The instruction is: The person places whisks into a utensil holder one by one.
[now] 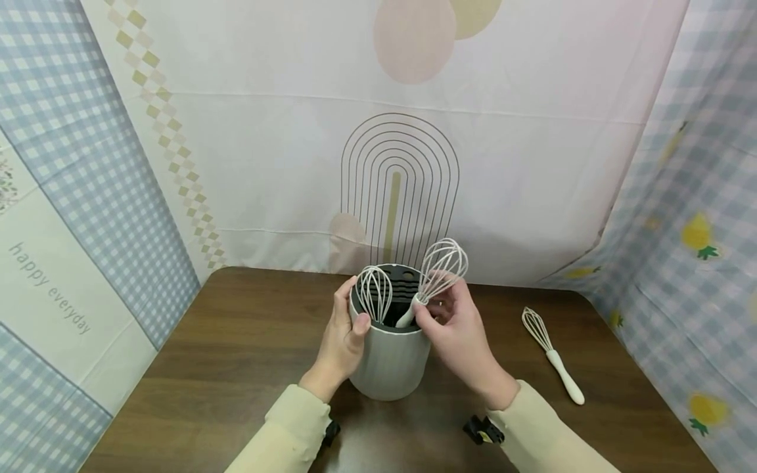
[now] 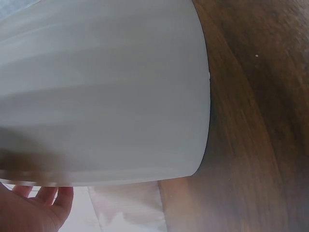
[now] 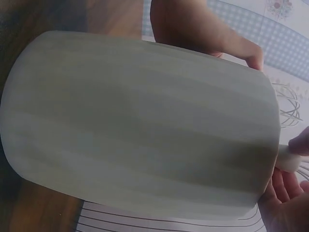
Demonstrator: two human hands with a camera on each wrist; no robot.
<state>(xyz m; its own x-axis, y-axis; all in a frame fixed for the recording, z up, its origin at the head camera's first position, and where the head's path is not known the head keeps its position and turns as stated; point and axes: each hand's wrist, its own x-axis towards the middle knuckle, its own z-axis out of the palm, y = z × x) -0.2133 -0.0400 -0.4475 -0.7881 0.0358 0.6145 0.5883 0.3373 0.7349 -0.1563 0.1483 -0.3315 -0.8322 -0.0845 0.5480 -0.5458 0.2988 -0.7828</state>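
Observation:
A light grey utensil holder (image 1: 390,368) with a dark slotted insert stands upright on the table. My left hand (image 1: 343,335) grips its upper left side, the thumb at the front rim. One whisk (image 1: 374,295) stands in the holder, wires up, beside that thumb. My right hand (image 1: 464,328) pinches a second whisk (image 1: 443,263) near the top of its pale handle. This whisk leans to the right with its wires up, and its handle end dips inside the rim. In the right wrist view, the pinched handle (image 3: 288,159) shows at the holder's rim.
A third, smaller whisk (image 1: 552,355) lies on the brown wooden table (image 1: 248,368) to the right of the holder. A patterned white cloth (image 1: 284,177) hangs behind the table, with blue checked cloths on both sides.

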